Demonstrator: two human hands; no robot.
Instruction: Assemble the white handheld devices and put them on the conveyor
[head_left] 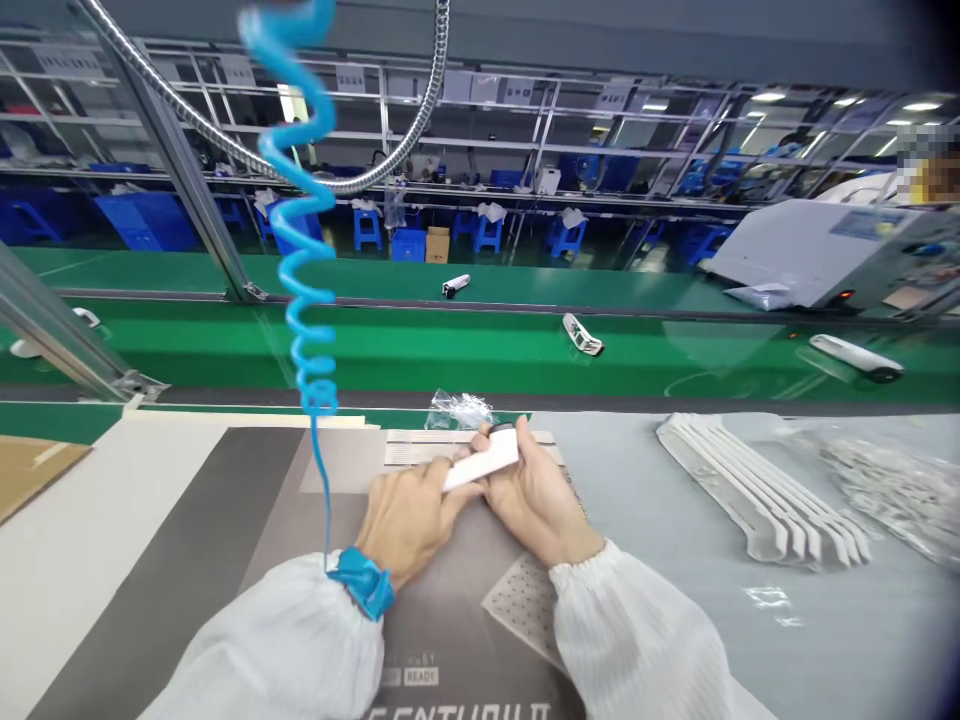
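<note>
A white elongated part with a dark end is held between both hands above the grey printed mat. My left hand grips its lower left end, with a blue wrist strap on that wrist. Around the upper right end, near the dark tip, are the fingers of my right hand, palm turned up. A small clear plastic bag lies just beyond the hands.
White curved parts lie in a row at the right, beside a bag of small pieces. A blue coiled cord hangs at the left. Beyond, a green conveyor carries white parts; a white machine stands back right.
</note>
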